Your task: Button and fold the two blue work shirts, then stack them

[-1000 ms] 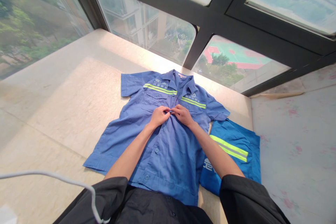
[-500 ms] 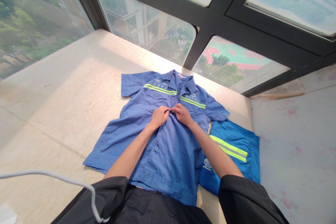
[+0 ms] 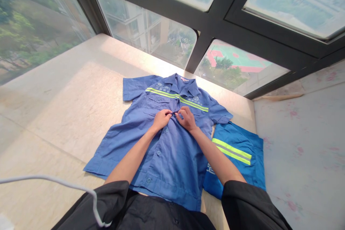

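Note:
A blue short-sleeved work shirt (image 3: 140,129) lies spread front side up, its collar toward the window and a yellow-green reflective band across the chest. Both hands meet at its front placket, below the chest band. My left hand (image 3: 162,118) pinches the placket edge between thumb and fingers. Close beside it, my right hand (image 3: 185,118) has its fingertips closed on the same edge from the other side. The button between the fingers is hidden. Lower down the placket, several buttons show, one of them a round blue button (image 3: 159,153) in its hole.
A folded brighter blue garment (image 3: 242,142) with a reflective stripe lies right of the shirt, partly under its sleeve. Dark window frames (image 3: 210,25) rise behind the pale stone sill (image 3: 67,115). Flowered wallpaper (image 3: 302,151) covers the right wall. A white cable (image 3: 54,179) crosses the lower left.
My hands stay at the same spot on the placket, with the fingertips slightly further apart. The right fingers have lifted and curled a little. The view has shifted slightly.

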`<state>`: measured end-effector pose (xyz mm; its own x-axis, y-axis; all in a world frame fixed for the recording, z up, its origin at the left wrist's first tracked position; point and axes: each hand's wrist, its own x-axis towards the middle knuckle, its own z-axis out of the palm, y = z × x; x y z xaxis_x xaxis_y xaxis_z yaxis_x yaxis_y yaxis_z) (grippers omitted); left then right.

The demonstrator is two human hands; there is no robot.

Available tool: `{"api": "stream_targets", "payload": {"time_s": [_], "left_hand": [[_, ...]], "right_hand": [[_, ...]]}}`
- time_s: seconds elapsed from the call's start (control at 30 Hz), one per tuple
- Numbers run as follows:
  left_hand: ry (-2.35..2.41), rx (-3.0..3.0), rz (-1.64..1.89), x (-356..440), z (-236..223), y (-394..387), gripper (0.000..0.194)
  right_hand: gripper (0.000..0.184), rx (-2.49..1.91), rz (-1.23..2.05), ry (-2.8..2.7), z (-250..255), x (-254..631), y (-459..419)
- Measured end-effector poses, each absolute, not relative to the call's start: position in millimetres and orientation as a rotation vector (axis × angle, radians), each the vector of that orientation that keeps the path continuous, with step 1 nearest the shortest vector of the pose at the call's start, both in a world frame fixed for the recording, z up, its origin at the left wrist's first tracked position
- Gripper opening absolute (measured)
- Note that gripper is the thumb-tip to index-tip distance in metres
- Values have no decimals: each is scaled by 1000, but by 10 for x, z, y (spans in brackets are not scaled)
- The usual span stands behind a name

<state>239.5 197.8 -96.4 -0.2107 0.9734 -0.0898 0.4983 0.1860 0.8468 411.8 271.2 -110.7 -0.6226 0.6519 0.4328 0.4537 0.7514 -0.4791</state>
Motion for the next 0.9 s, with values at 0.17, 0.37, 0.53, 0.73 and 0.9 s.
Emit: {"api": "stream_targets", "payload": {"time_s": [0.17, 0.37, 0.53, 0.73, 0.9], "left_hand": [[1774, 1348, 966, 2386, -978, 1972, 23], [1746, 1324, 1021, 2376, -972, 1976, 22], [1737, 1309, 1070, 2380, -948, 1971, 22], [1814, 1303, 1079, 2355, -919, 1964, 20], [1931, 1354, 985, 2334, -875, 1935, 17]], "right_hand": [[26, -771, 676, -2478, -1049, 4097, 2718], [21, -933, 1086, -2405, -906, 4053, 2825], [23, -1088, 1288, -2435, -817, 3985, 2884], [22, -1174, 1247, -2437, -817, 3946, 2875], [21, -1208, 1145, -2466, -799, 3947, 2860]]}}
